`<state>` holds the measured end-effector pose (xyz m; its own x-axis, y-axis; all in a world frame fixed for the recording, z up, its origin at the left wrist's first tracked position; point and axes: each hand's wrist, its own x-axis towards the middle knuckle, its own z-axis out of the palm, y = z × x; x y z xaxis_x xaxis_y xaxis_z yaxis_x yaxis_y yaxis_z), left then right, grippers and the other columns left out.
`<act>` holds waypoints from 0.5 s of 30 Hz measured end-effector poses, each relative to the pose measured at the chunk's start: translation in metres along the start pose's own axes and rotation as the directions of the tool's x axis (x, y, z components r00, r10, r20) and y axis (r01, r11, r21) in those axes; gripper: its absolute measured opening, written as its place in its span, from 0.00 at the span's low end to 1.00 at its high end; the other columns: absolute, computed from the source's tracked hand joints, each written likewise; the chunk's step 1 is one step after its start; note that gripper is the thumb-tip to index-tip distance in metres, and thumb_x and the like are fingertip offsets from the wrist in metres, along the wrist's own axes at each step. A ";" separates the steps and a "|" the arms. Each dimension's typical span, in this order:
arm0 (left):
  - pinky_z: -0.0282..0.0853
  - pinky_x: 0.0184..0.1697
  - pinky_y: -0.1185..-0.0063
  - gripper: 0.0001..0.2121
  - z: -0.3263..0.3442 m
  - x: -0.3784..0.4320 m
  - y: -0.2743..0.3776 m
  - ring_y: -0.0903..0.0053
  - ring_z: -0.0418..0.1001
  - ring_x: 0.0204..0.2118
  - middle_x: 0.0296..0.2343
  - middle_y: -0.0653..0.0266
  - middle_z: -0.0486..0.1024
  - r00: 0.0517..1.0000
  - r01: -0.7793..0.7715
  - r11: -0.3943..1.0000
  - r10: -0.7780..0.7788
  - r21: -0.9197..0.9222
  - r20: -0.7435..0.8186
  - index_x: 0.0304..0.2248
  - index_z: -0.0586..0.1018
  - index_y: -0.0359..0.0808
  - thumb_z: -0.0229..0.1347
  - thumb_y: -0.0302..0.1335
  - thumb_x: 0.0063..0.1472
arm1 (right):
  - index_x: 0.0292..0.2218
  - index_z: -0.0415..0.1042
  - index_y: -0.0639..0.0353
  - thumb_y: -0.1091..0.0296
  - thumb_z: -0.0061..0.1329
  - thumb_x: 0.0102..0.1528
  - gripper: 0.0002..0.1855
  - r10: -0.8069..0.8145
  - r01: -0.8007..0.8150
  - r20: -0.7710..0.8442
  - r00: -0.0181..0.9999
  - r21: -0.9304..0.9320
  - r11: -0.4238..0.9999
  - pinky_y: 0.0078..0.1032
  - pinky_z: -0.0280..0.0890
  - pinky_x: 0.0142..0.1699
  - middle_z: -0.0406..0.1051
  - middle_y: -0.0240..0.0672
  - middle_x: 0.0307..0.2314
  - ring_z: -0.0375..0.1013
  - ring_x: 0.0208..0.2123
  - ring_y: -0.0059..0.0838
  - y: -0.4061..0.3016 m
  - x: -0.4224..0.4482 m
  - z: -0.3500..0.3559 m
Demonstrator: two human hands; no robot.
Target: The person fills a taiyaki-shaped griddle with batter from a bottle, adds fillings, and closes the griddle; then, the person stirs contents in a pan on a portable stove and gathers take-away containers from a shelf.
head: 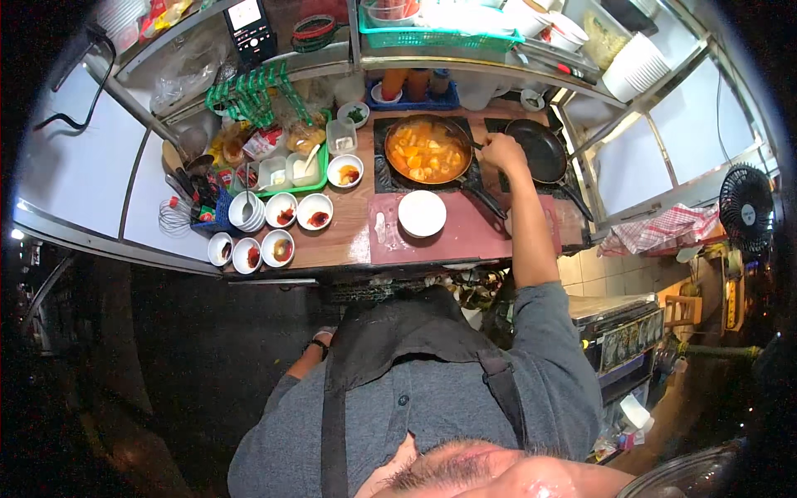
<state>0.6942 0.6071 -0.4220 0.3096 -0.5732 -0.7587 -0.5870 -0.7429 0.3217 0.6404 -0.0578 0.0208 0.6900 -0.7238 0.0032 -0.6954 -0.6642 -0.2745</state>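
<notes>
My right hand (501, 152) is closed around a dark utensil handle (478, 146) at the right rim of a frying pan (462, 179). The utensil's far end is lost in the food. Chunky pieces in orange-red sauce (428, 149) fill this pan, which sits on the left burner. Beyond my hand, a second black frying pan (537, 149) holds no food. A plain white bowl (422, 213) stands on a red cutting board (473, 239) in front of the cooking pan. My left hand (325, 336) hangs low beside the apron, mostly hidden, with a dark band at the wrist.
Several small white bowls with sauces (315, 211) line the counter's left front. Behind them is a green tray (324, 177) of lidless tubs and packets. A shelf with a teal basket (436, 38) overhangs the burners. Pan handles (484, 198) point toward me. A black fan (746, 208) is at right.
</notes>
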 end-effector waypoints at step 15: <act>0.66 0.53 0.66 0.21 -0.011 0.010 0.002 0.63 0.69 0.54 0.46 0.58 0.77 0.997 -0.065 0.998 0.064 -0.021 -0.032 0.46 0.79 0.38 0.43 0.43 0.65 | 0.37 0.79 0.54 0.64 0.47 0.50 0.14 -0.130 0.134 -0.052 0.990 0.095 0.986 0.42 0.70 0.45 0.77 0.49 0.33 0.76 0.38 0.52 -0.016 -0.059 -0.029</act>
<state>0.7046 0.5965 -0.4223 0.2952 -0.6306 -0.7178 -0.5902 -0.7111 0.3820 0.6056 -0.0100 0.0527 0.7631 -0.6402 0.0885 -0.5741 -0.7343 -0.3621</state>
